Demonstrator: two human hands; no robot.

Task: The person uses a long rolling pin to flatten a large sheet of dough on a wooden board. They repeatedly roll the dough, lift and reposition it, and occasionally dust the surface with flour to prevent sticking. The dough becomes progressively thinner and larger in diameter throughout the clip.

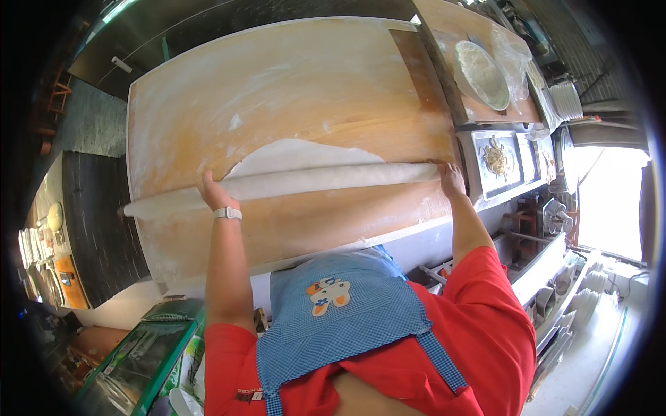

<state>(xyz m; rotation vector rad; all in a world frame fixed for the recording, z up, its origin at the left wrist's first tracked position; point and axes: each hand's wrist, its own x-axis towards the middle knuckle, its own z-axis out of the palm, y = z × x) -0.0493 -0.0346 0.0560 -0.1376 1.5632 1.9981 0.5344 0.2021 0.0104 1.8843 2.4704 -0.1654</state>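
A long white roll of dough [322,179] lies across the floured wooden board [312,114], apparently wound around a rolling pin whose brown tip [120,212] pokes out at the left, past the board's edge. Beyond the roll spreads a flat, curved flap of the dough sheet [302,153]. My left hand [217,193], with a light watch band at the wrist, grips the roll left of the flap; its fingers are partly hidden. At the far right end, my right hand [451,179] is closed around the roll and covers that end.
To the right, a bowl of flour [481,75] and a plastic bag [512,62] sit on a wooden surface. Nearer stands a metal tray [484,182] with a small heap of noodles [497,158]. A black tabletop [99,229] adjoins the board's left side; a green-framed case [145,348] stands below.
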